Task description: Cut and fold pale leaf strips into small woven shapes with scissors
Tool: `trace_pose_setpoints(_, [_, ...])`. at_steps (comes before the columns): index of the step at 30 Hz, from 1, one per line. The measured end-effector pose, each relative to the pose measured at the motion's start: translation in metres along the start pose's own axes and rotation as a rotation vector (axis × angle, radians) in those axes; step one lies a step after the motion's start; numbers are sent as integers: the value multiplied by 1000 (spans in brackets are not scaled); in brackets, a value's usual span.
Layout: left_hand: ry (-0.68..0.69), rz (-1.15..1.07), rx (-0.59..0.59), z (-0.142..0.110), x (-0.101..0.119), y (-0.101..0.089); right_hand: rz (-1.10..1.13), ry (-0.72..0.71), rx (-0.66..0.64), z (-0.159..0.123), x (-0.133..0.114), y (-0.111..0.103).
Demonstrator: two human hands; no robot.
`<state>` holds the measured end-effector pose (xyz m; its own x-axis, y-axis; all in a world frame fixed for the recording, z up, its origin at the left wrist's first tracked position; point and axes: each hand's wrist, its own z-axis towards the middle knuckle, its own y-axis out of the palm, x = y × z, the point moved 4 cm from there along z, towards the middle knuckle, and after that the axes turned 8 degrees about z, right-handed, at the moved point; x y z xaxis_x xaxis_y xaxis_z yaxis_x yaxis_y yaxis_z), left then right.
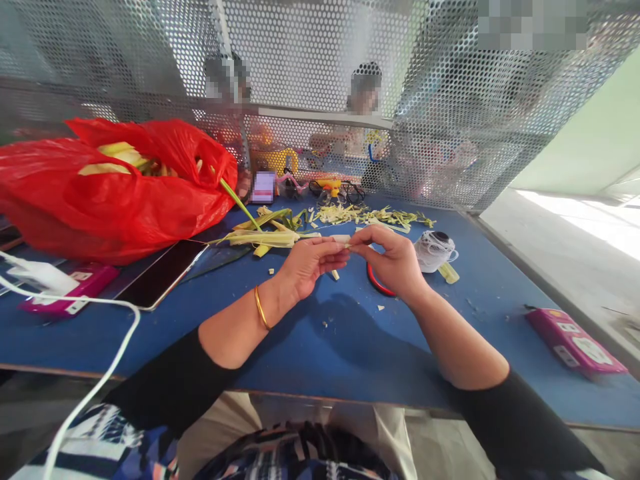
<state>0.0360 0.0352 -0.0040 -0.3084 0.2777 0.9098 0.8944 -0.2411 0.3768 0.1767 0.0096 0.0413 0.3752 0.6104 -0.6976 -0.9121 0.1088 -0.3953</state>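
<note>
My left hand, a gold bangle on its wrist, and my right hand meet over the table. Their fingertips are pinched together on a small pale plant strip, mostly hidden by the fingers. Under the right hand a red and black loop shows in part; it looks like a scissors handle. To the right stands a spool of white thread. Pale yellow-green leaf strips lie just beyond the left hand, and a heap of small cut pieces is spread farther back.
A red plastic bag of plant stalks fills the left side. Near it are a dark phone or tablet, a magenta box and a white cable. Another magenta pack lies right. A perforated metal screen closes the back; people sit behind it.
</note>
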Motion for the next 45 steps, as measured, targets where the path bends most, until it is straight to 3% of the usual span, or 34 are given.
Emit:
trace_pose_setpoints(9, [-1, 4, 9, -1, 0, 0, -146, -40, 1, -1, 1, 1])
trace_pose_setpoints(17, [188, 149, 72, -4, 5, 3, -128, 46, 58, -4, 2, 5])
trace_pose_setpoints(25, [329, 260, 53, -3, 5, 4, -25, 142, 97, -5, 10, 4])
trace_pose_setpoints(30, [249, 223, 58, -2, 2, 2, 81, 139, 61, -4, 15, 5])
trace_pose_setpoints(33, [144, 139, 41, -1, 1, 0, 118, 61, 60, -3, 11, 3])
trace_pose_setpoints(40, [-6, 19, -14, -3, -1, 0, -82, -194, 36, -3, -3, 0])
trace_pose_setpoints(45, [-31, -10, -24, -2, -2, 2, -101, -220, 39, -3, -2, 0])
